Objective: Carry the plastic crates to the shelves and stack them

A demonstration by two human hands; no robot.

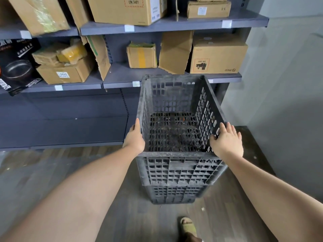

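1. Your left hand (134, 137) presses flat against the outer left wall of the top crate (176, 117), thumb along the rim; its fingers run down the outside and are partly hidden by the wall.
2. Your right hand (227, 141) is closed over the right rim of that same crate near its front corner, fingers curled across the top edge and thumb inside against the slotted wall.
3. The top crate sits in the centre of the frame, on a stack of lower crates (174, 191) standing on the floor just in front of the shelves (171, 80).
4. How many crates lie beneath is hard to tell; their walls overlap.
5. Something dark and reddish shows through the crate's slotted bottom, too dim to identify.
6. The cardboard boxes (216, 56) on the shelves are cut off at the upper edge, and those in the upper left are blurred.
7. At the bottom edge, a foot in a sandal (187, 226) is partly cropped.
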